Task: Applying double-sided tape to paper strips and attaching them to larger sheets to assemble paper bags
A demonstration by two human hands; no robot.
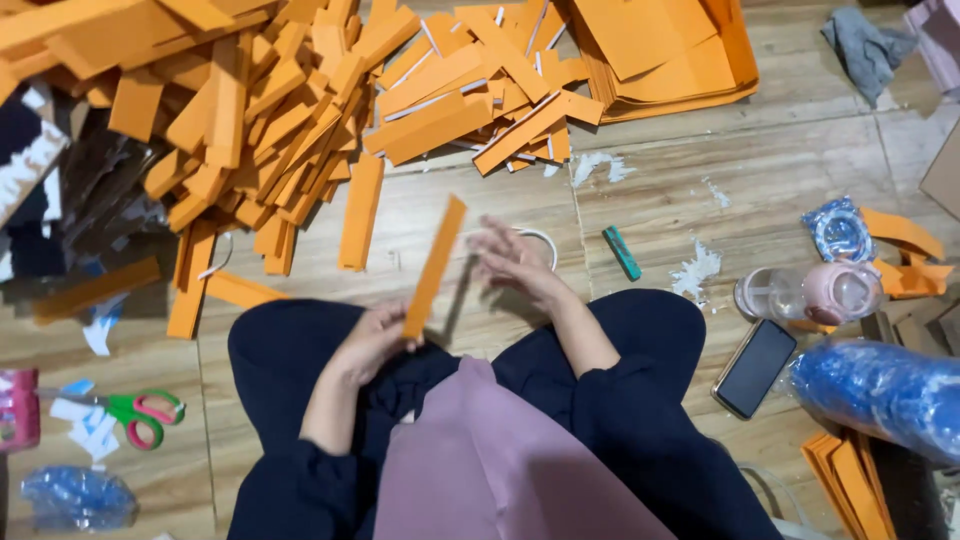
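left hand (375, 340) grips orange strip (434, 268) upright | right hand (508, 258) blurred, fingers loose, beside it | strip pile (270, 110) on floor (650, 200)

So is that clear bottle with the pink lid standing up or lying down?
Lying down. The bottle rests on its side on the wooden floor, beside the dark phone.

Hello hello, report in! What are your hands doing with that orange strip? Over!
Left hand pinching orange strip at its lower end, strip tilted up. Right hand open beside it, blurred, holding nothing visible. Strip pile lies ahead on floor, nothing between.
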